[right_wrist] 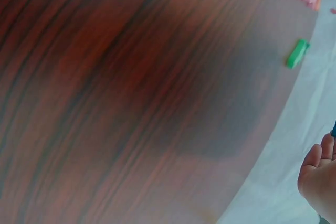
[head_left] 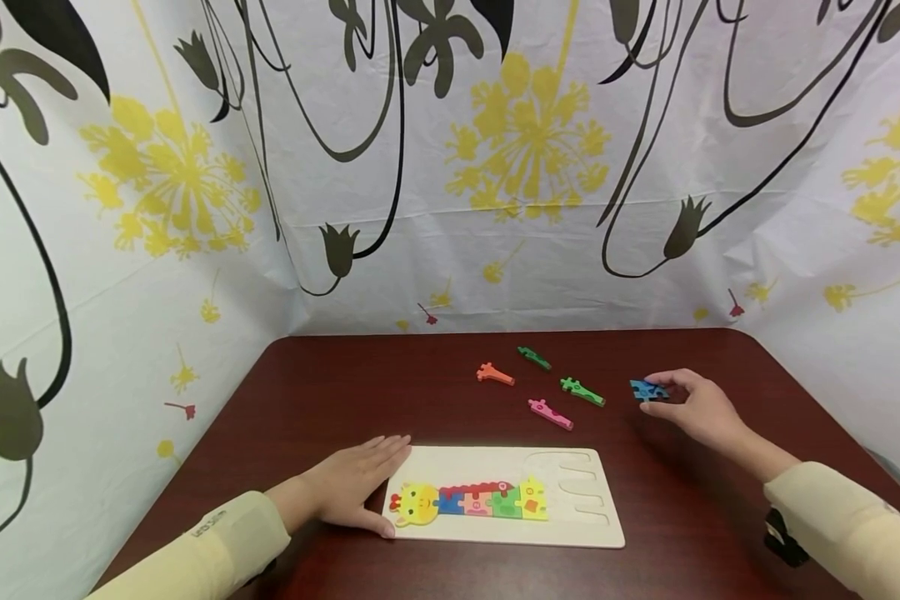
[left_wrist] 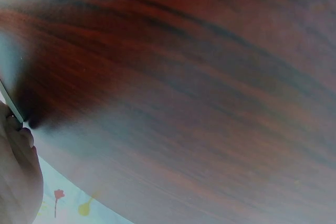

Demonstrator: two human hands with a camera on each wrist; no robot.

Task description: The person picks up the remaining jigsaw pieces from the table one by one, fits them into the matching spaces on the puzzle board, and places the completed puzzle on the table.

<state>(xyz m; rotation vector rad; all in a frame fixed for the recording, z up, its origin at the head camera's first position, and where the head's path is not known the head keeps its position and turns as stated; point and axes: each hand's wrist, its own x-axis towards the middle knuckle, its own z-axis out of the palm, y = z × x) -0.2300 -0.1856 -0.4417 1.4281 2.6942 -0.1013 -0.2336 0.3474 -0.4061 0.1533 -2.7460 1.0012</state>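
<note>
A pale wooden puzzle board (head_left: 495, 537) lies near the front of the table, with a yellow giraffe head (head_left: 417, 505) and several coloured body pieces (head_left: 505, 502) set in it. Its right end shows bare leg-shaped outlines. My left hand (head_left: 363, 483) rests on the board's left edge, fingers straight and thumb at the near corner. Off to the right, my right hand (head_left: 693, 408) pinches a blue puzzle piece (head_left: 648, 390) between thumb and fingers. In the right wrist view only part of that hand (right_wrist: 319, 177) shows, at the right edge.
Loose puzzle pieces lie beyond the board: an orange one (head_left: 494, 373), a dark green one (head_left: 534, 358), a light green one (head_left: 582, 392) and a pink one (head_left: 550, 414). A patterned white cloth (head_left: 435, 250) hangs behind the dark wooden table (head_left: 360, 392).
</note>
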